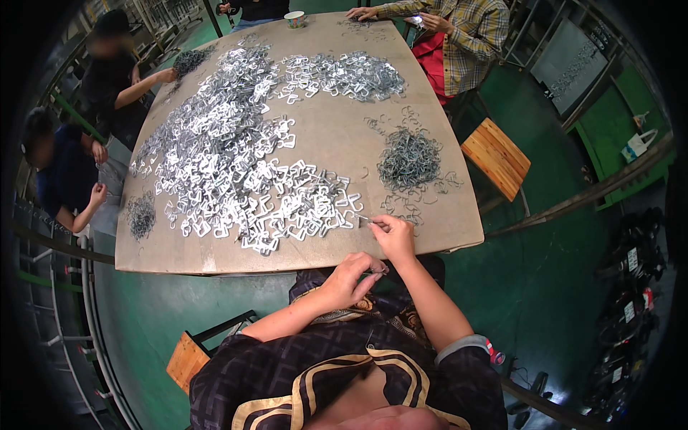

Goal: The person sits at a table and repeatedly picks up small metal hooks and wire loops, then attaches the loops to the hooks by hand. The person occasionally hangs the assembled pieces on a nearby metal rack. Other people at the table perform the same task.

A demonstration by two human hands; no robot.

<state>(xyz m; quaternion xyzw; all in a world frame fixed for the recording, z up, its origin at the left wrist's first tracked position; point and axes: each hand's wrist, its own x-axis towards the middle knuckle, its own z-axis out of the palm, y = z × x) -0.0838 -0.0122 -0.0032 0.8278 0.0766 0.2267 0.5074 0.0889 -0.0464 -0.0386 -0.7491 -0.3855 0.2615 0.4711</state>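
Observation:
A large heap of shiny silver bent-metal clips (215,147) spreads over the left and middle of the table (337,132). Just off the heap's near right end, my right hand (394,236) pinches a thin metal clip (362,217) between thumb and fingertips. My left hand (350,279) is closer to me, at the table's front edge. Its fingers are closed together on a small dark piece (378,271) whose kind I cannot make out. Beyond my right hand lies a pile of thin dark wire hooks (408,159), with loose ones scattered round it.
Smaller dark piles lie at the near left (140,215) and far left (190,61). A paper bowl (294,19) stands at the far edge. Several people sit round the table. Wooden stools stand at the right (497,158) and near left (188,362).

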